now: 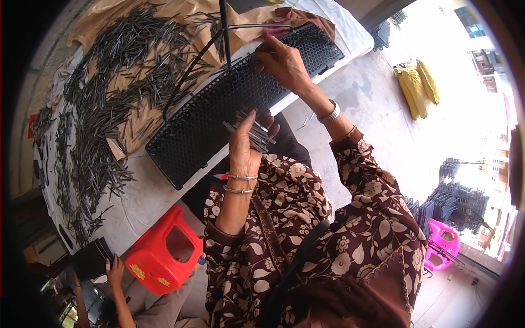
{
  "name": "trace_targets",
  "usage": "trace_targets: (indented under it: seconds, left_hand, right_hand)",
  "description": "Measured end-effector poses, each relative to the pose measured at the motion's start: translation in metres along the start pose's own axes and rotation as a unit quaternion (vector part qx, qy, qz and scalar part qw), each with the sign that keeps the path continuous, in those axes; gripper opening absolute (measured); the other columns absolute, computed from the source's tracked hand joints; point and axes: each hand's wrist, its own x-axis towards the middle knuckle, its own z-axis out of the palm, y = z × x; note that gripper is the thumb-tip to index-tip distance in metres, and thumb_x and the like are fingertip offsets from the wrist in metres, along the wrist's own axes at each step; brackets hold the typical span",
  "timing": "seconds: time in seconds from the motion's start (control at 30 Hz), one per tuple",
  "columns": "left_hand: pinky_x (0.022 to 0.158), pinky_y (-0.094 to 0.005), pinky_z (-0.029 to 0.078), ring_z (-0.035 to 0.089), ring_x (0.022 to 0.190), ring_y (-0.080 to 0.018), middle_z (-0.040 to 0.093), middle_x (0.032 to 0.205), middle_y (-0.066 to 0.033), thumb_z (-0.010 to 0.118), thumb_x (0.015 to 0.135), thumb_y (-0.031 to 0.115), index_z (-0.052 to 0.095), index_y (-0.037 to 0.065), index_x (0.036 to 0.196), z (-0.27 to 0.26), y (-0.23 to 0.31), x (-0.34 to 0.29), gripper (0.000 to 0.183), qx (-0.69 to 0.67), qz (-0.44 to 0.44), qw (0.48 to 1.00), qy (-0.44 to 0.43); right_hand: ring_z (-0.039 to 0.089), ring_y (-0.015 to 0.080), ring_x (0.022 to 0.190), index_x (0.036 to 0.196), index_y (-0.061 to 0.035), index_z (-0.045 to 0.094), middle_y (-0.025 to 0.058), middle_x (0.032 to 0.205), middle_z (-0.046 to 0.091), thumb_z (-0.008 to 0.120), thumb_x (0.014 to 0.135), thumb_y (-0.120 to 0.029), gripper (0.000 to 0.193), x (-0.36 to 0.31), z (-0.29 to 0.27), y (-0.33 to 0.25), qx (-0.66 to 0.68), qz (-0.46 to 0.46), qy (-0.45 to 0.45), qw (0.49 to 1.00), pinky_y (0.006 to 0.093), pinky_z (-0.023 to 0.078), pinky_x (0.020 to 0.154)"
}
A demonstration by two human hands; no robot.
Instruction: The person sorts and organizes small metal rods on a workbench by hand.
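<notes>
A long black perforated panel (192, 127) lies slantwise along the near edge of the table, with a bent black rod frame (191, 70) rising from its far side. My left hand (244, 143), palm up over the panel's near edge, is closed around a bunch of thin dark metal strips (261, 140). Farther up and to the right, my right hand (283, 64) is over the panel's holes with thumb and fingers pinched together. Whatever lies between those fingertips is hidden.
Loose dark strips (109, 101) are heaped on brown paper (128, 131) over the white-covered table (145, 194). A red plastic stool (158, 254) stands below the table at left, near another person's hand (115, 271). Yellow sacks (414, 87), a pink stool (444, 246) and stacked black racks (456, 205) are at right.
</notes>
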Motion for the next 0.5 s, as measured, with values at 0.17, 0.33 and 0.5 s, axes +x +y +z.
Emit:
trace_targets:
  seconds: [0.17,0.33,0.5]
  left_hand:
    - [0.083,-0.0435,0.057,0.066,0.089,-0.0214,0.066,0.096,-0.0116,0.063,0.093,0.014,0.060,0.005,0.103,-0.003,-0.001,0.000,0.014,-0.008,-0.013,1.000,0.008]
    - [0.083,-0.0437,0.058,0.066,0.088,-0.0217,0.066,0.095,-0.0119,0.063,0.092,0.014,0.061,0.004,0.102,-0.004,-0.001,0.000,0.014,-0.003,-0.012,1.000,0.016]
    - [0.084,-0.0431,0.058,0.066,0.086,-0.0209,0.065,0.094,-0.0116,0.063,0.093,0.014,0.062,0.004,0.104,-0.002,-0.004,0.001,0.015,-0.011,-0.015,1.000,0.026]
  right_hand:
    - [0.070,0.0218,0.074,0.093,0.0016,0.056,0.0129,0.077,0.064,0.055,0.090,-0.002,0.004,0.004,0.005,0.022,-0.062,-0.069,-0.017,0.996,0.0322,0.054,0.064]
    - [0.070,0.0220,0.075,0.094,0.0004,0.057,0.0122,0.077,0.065,0.056,0.091,-0.005,0.006,0.006,0.007,0.026,-0.062,-0.096,-0.031,0.993,0.0325,0.054,0.065]
    - [0.070,0.0219,0.075,0.095,-0.0003,0.058,0.0110,0.077,0.068,0.056,0.092,-0.007,0.008,0.004,0.008,0.025,-0.050,-0.089,-0.051,0.993,0.0320,0.055,0.068]
